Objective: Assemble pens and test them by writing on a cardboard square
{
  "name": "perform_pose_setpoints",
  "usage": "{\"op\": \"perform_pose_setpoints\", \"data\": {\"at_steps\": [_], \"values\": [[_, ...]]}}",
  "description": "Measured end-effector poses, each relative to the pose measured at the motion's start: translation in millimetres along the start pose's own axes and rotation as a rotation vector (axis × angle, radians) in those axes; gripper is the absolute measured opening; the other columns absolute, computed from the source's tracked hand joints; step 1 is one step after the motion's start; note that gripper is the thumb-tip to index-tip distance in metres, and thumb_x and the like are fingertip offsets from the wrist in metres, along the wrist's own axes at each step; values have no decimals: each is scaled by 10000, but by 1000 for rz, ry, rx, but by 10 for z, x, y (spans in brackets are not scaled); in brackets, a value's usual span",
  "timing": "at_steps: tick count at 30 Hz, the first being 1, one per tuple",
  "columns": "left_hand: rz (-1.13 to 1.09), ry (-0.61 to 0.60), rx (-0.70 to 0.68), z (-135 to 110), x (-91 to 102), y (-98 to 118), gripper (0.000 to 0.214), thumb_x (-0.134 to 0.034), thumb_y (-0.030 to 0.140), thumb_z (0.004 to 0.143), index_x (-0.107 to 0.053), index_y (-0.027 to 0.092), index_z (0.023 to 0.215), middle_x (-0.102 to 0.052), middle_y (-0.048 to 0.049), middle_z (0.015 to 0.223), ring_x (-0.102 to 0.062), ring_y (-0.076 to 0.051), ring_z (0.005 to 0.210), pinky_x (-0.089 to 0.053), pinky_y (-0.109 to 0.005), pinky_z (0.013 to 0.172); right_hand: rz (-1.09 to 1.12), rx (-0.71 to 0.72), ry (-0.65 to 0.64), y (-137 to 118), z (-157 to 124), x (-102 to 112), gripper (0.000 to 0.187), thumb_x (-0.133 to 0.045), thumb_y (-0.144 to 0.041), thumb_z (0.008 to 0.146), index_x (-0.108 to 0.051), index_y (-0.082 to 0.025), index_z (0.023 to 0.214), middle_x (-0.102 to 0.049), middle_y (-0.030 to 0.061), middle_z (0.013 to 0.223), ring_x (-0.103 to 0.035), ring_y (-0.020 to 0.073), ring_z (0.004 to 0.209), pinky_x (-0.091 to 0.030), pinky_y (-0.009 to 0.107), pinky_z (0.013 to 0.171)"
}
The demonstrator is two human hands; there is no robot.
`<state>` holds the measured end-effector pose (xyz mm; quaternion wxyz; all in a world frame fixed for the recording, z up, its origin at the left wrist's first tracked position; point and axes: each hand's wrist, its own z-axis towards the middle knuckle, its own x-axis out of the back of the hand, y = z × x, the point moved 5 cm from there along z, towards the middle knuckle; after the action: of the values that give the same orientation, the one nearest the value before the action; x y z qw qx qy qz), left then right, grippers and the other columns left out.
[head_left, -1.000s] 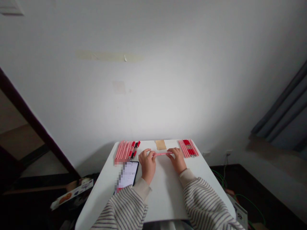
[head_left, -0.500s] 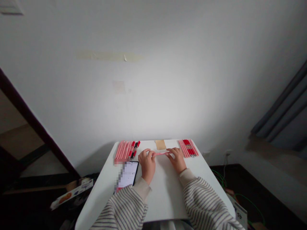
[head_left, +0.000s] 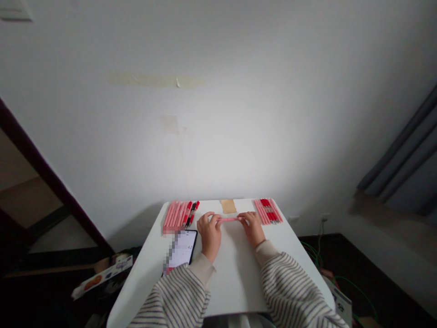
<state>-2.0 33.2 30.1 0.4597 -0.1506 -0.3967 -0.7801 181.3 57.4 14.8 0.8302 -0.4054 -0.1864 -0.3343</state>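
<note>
A slim pink pen [head_left: 229, 219] is stretched level between my two hands, just above the white table [head_left: 235, 269]. My left hand [head_left: 209, 232] pinches its left end between thumb and fingers. At its right end, my right hand [head_left: 251, 228] is closed on it in the same way. Both ends of the pen are hidden by fingertips. Beyond it lies a tan paper square [head_left: 228, 206]. Pink pens [head_left: 175, 214] lie side by side at the back left, beside red and black pens [head_left: 191, 213]. Another row of pink and red pens [head_left: 268, 212] lies at the back right.
A phone [head_left: 183, 248] with a lit screen, partly blurred out, lies left of my left hand. The wall [head_left: 218, 150] rises behind the table. Green cables [head_left: 312, 253] and boxes [head_left: 341, 303] are on the floor to the right. More clutter [head_left: 105, 275] stands at left.
My right-hand fingers have shifted slightly at the pen's right end and sit closer together. My left hand, the pen rows and the phone stay in place.
</note>
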Motion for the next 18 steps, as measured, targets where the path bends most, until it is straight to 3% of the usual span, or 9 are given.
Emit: {"op": "perform_pose_setpoints", "data": {"at_steps": [4, 10, 18], "values": [[10, -8, 6, 7, 8, 7, 160, -513, 266, 844, -665, 240, 886, -579, -67, 1073, -503, -232, 1041, -386, -412, 907, 20, -18, -14, 8, -3, -2, 310, -434, -419, 930, -676, -238, 863, -660, 48, 781, -519, 224, 900, -387, 354, 811], [30, 7, 17, 3, -12, -13, 182, -495, 271, 853, -670, 221, 851, -582, -77, 1068, -502, -238, 1038, -387, -426, 913, 46, -26, 7, 14, -4, 10, 269, -556, -419, 862, -626, -238, 1048, -659, 57, 920, -532, 228, 949, -410, 363, 832], [7, 13, 14, -2, -21, -19, 212, -476, 293, 866, -675, 221, 845, -577, -75, 1077, -498, -234, 1034, -387, -426, 919, 7, 4, -2, 25, 5, -11, 179, -550, -380, 878, -656, -239, 910, -668, 47, 890, -529, 227, 928, -392, 354, 818]]}}
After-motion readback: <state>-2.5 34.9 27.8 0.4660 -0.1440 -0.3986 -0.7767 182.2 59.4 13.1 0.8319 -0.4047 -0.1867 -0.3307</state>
